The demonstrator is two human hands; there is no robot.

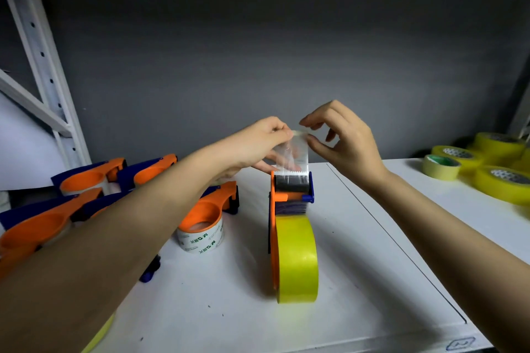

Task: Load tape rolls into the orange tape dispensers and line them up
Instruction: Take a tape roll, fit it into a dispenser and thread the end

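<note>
An orange and blue tape dispenser (289, 198) stands upright in the middle of the white table, with a yellow tape roll (296, 259) mounted on it. A clear strip of tape (295, 153) runs up from its toothed blade. My left hand (258, 143) pinches the strip's top left corner. My right hand (341, 137) is at the top right corner with thumb and curled fingers close to the tape edge; whether they touch it is unclear. A loaded dispenser with a white printed roll (202, 226) lies to the left.
Several more orange dispensers (86, 180) lie in a cluster at the far left, beside a white shelf upright (43, 66). Several loose yellow tape rolls (487, 163) sit at the back right. A grey wall is behind the table (358, 295).
</note>
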